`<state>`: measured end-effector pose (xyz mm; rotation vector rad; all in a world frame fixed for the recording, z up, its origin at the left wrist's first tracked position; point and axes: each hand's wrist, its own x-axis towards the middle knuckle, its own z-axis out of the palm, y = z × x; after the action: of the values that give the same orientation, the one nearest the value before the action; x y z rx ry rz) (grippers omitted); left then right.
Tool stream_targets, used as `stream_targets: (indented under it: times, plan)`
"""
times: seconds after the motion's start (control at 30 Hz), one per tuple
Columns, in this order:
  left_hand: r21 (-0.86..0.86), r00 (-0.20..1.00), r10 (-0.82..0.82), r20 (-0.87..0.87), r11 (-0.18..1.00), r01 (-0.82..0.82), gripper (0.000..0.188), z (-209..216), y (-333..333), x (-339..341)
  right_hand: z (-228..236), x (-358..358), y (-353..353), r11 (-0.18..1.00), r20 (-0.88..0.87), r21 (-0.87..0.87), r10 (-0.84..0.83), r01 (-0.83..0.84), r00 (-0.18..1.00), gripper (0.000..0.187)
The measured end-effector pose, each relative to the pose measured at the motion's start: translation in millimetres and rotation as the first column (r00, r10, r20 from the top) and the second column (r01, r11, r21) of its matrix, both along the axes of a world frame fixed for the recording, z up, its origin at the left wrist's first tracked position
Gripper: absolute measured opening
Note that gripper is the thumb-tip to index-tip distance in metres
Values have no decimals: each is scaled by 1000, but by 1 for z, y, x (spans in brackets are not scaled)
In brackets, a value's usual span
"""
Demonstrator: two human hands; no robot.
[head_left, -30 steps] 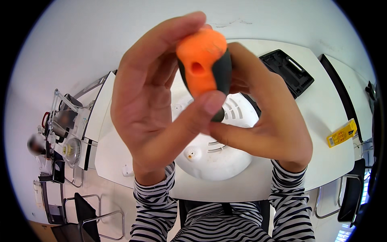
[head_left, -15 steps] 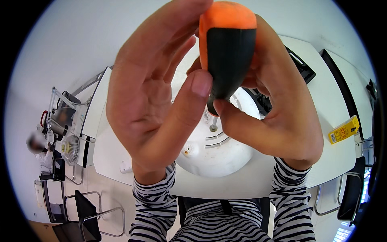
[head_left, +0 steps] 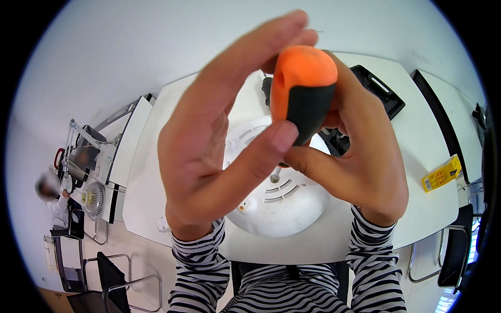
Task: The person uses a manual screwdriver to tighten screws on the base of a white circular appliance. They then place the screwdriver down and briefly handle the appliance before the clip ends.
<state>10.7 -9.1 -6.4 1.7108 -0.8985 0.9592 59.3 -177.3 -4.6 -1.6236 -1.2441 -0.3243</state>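
Close in front of me is a screwdriver (head_left: 311,104) with a thick orange and black handle, its butt end tilted up toward me. My left hand (head_left: 209,151) presses its thumb on the handle's left side, with the long fingers stretched up past the butt. On the other side, my right hand (head_left: 365,151) pinches low on the handle, its fingers curled behind it. Below both hands a white domed housing (head_left: 276,219) with curved vent slots lies on the table. The screwdriver's shaft is mostly hidden by my thumbs; a small round hole shows just under them.
The white table (head_left: 365,237) carries a black tool case (head_left: 386,96) at the back right and a yellow carton (head_left: 442,173) at the right. Chairs (head_left: 112,281) stand at the lower left. Another person (head_left: 57,206) is at the far left beside a fan-like round lamp (head_left: 94,201).
The screwdriver and both hands have moved lower in view, and the left fingers have stretched further over the butt. The housing appears slightly lower too.
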Motion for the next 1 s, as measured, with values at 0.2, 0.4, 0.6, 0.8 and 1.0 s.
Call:
stream_targets:
  times: [0.2,0.4,0.6,0.8,1.0]
  plan:
    - [94,1000,-9,2,996,9,63,9,-2,6,-1,7,-8,987,90,-68,154,-148,984,66]
    - [-75,986,150,77,987,-144,56,1,-17,5,-10,-2,5,989,-21,128,77,-74,997,69]
    - [16,969,-247,32,969,246,58,3,13,16,-15,-4,13,945,-134,318,129,-81,982,66]
    - [-20,998,-55,-20,998,54,57,3,6,2,-6,-9,9,940,-319,289,271,-180,908,61]
    - [6,976,216,14,976,-216,58,4,-15,-5,0,-6,11,992,-22,129,-13,16,1000,67]
